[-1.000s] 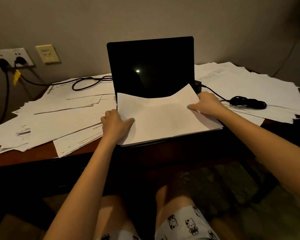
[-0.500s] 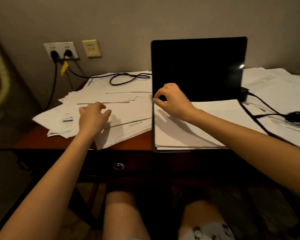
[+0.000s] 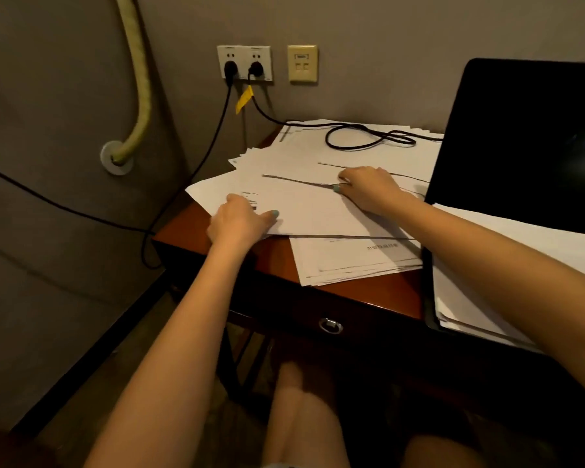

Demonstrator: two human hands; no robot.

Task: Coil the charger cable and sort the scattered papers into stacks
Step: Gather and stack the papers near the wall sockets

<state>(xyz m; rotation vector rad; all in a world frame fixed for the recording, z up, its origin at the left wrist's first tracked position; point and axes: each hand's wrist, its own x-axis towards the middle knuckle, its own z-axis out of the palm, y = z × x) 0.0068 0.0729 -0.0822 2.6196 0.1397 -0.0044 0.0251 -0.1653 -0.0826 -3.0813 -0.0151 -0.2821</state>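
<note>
Scattered white papers (image 3: 304, 207) cover the left part of the wooden desk (image 3: 358, 292). My left hand (image 3: 238, 221) grips the left edge of a large top sheet, thumb on top. My right hand (image 3: 368, 189) presses down on the same spread of sheets further right, fingers bent. A black charger cable (image 3: 358, 138) loops over the papers at the back and runs to the wall socket (image 3: 245, 64). A neater paper stack (image 3: 507, 251) lies on the open laptop's base at the right.
The black laptop screen (image 3: 527, 136) stands upright at the right. A second black cord (image 3: 196, 170) hangs from the socket toward the floor. A yellow-green hose (image 3: 139, 82) curves down the left wall. The desk drawer pull (image 3: 330, 325) faces me.
Both hands left the stack on the laptop and moved left onto the scattered papers. My view swung left, so the laptop now sits at the right edge.
</note>
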